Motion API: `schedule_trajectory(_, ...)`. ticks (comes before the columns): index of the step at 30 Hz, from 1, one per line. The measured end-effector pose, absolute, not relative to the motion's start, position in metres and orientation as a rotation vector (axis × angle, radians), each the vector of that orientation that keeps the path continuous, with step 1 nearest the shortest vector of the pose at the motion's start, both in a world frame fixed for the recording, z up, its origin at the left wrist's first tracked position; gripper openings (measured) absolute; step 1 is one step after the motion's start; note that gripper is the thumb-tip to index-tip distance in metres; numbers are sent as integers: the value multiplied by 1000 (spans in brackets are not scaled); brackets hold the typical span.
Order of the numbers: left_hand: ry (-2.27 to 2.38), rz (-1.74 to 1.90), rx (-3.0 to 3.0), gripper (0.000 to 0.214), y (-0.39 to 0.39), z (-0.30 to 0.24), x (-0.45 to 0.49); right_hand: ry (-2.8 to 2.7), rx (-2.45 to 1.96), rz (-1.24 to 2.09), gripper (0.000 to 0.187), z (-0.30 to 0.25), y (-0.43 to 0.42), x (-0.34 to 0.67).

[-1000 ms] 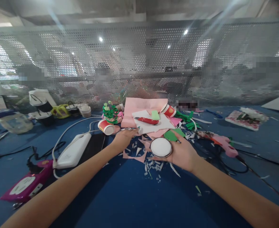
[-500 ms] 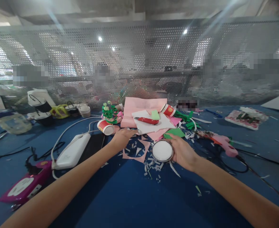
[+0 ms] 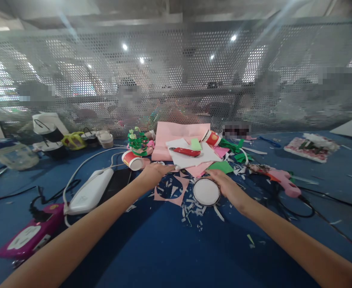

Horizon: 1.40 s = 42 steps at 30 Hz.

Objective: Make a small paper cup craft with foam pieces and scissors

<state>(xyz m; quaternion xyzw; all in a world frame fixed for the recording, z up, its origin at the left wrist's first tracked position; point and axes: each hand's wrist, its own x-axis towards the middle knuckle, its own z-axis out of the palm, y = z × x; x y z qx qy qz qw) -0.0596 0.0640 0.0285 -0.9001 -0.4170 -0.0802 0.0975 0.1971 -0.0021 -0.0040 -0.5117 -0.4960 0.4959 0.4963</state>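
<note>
My right hand [image 3: 228, 188] has its fingers around the side of a round white disc-like thing with a dark rim [image 3: 206, 192]; whether it is a lid or the end of a cup I cannot tell. My left hand [image 3: 156, 174] lies low with fingers stretched toward the white paper [image 3: 191, 159], and a small white bit shows at its fingertips. On that paper rests a red utility knife [image 3: 185, 152]. Between the hands is a pink paper piece with a round cut-out [image 3: 179, 196], among scattered white scraps [image 3: 194, 210].
Left of my hands are a red paper cup [image 3: 132, 160], a green paper plant [image 3: 138, 142], a white power bank [image 3: 90, 192] and a purple power strip [image 3: 33, 232]. A pink glue gun [image 3: 284, 184] with its cord lies right. A perforated metal screen [image 3: 170, 80] stands behind.
My right hand and the round white thing have shifted slightly down and right, and its white face is tilted a little differently. The left hand stays nearly in place.
</note>
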Motion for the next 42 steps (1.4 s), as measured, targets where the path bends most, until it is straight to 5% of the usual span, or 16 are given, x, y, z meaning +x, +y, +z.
schedule_trajectory(11, -1090, -207, -2632, 55, 55, 40, -55, -1513, -1392, 668, 34, 5, -3, 213)
schedule_trajectory(16, -1201, -266, -2635, 54, 50, 53, -53, -1475, -1510, 261, 43, 20, -1, 225)
schedule_trajectory(22, -1367, -1068, -2753, 35, 45, 61, -44, -1236, -1421, 732, 54, 25, 10, 238)
schedule_trajectory(29, -1628, -2002, -2730, 31, 51, 54, -38, -1289, -1328, 595, 49, 17, 15, 239)
schedule_trajectory(39, -1986, -2480, -2712, 35, 51, 43, -27, -1081, -1059, 1220, 35, 30, 10, 234)
schedule_trajectory(42, -2022, -2509, -2757, 35, 44, 39, -20, -979, -866, 1304, 43, 32, 9, 244)
